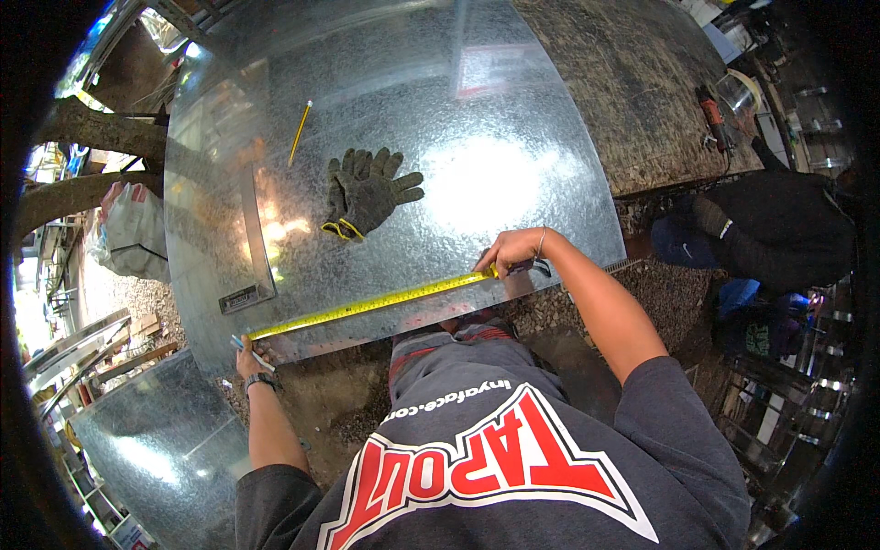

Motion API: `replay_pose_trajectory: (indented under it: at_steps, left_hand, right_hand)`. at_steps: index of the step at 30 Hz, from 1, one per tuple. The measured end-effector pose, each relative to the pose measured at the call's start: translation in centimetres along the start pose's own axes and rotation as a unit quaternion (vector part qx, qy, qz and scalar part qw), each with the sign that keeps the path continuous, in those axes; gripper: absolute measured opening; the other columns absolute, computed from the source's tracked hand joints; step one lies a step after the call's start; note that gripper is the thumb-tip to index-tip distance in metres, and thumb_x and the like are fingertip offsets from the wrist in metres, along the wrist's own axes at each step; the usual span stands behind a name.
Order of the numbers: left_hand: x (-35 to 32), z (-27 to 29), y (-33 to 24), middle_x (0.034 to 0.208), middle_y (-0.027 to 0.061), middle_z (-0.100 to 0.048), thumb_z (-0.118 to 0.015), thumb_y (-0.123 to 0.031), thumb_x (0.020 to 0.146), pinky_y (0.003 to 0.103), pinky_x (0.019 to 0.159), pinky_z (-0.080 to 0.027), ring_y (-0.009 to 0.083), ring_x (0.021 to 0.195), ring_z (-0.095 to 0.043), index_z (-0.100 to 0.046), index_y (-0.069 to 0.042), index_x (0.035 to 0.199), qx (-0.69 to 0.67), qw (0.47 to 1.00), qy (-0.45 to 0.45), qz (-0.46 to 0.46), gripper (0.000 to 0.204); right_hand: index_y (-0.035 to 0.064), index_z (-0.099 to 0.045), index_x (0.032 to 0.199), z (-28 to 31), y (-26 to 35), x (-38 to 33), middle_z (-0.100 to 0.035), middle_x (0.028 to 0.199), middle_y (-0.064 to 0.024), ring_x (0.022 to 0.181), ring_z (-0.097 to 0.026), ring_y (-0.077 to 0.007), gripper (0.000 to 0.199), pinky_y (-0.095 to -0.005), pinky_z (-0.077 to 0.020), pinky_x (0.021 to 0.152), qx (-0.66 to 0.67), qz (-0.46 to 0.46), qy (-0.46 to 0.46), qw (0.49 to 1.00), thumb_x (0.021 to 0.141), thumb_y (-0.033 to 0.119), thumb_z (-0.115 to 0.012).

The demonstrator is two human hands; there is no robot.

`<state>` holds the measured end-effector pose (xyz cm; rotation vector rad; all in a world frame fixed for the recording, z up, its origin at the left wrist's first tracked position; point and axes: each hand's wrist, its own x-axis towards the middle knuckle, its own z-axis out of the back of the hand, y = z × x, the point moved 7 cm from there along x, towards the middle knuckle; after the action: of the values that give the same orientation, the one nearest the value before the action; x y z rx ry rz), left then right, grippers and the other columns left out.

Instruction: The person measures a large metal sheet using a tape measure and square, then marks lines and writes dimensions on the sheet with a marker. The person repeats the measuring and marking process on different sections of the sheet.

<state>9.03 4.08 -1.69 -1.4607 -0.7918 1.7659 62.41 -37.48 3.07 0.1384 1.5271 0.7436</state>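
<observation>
From my remote seat I read the scene from the left of the frame. At the lower left, the left hand (252, 359) sits at the near edge of the metal sheet (477, 119), fingers curled around a slim pale pen (236, 342). Its fingertips are right by the free end of the yellow tape measure (367, 302); they are small and partly hidden here, so I can't tell whether they pin that end or merely rest beside it.

Just above that hand lies a metal square (255, 225), its long blade running up the frame, away from the person and crosswise to the tape. A pencil (301, 133) lies further up, and a pair of dark gloves (367, 192) rests near the middle of the sheet, clear of the tape.

The relation I care about is the tape's long axis: it stretches between the two hands, climbing gently from lower left to centre right, roughly along the sheet's near edge and just inside it. Neither hand has to reach for it. The left is nearer the free end; the right hand (513, 249), right of centre, is closed around the dark case (520, 267) at the other end.
</observation>
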Motion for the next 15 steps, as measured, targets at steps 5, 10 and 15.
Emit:
replay_pose_trajectory:
  at_steps: [5,10,15]
  left_hand:
    - [0.5,0.1,0.3,0.063,0.0034,-0.056,-0.076,-0.034,0.089,0.032,0.036,-0.046,0.0195,0.049,-0.060,-0.052,-0.011,0.090,-0.016,1.000,0.003,-0.008,0.034]
    - [0.9,0.4,0.4,0.062,0.0037,-0.056,-0.077,-0.034,0.088,0.031,0.036,-0.044,0.0188,0.048,-0.059,-0.053,-0.010,0.091,0.012,1.000,-0.008,-0.007,0.034]
    - [0.8,0.5,0.3,0.061,0.0038,-0.056,-0.077,-0.034,0.089,0.031,0.036,-0.042,0.0183,0.047,-0.057,-0.055,-0.010,0.092,0.017,1.000,-0.009,-0.008,0.033]
  right_hand:
    - [0.0286,-0.070,0.127,-0.1,-0.5,0.6,-0.067,0.131,-0.0064,0.110,-0.062,-0.0222,0.063,-0.0353,-0.0482,0.091,0.003,0.010,0.004,1.000,0.067,0.014,-0.076]
    - [0.0279,-0.071,0.126,0.0,-0.4,0.6,-0.069,0.127,-0.0065,0.106,-0.063,-0.0210,0.062,-0.0345,-0.0488,0.088,0.004,0.002,0.003,1.000,0.065,0.014,-0.076]
    - [0.0274,-0.073,0.123,0.1,-0.7,0.9,-0.071,0.121,-0.0071,0.098,-0.063,-0.0192,0.061,-0.0342,-0.0499,0.083,0.003,-0.001,-0.003,1.000,0.063,0.013,-0.075]
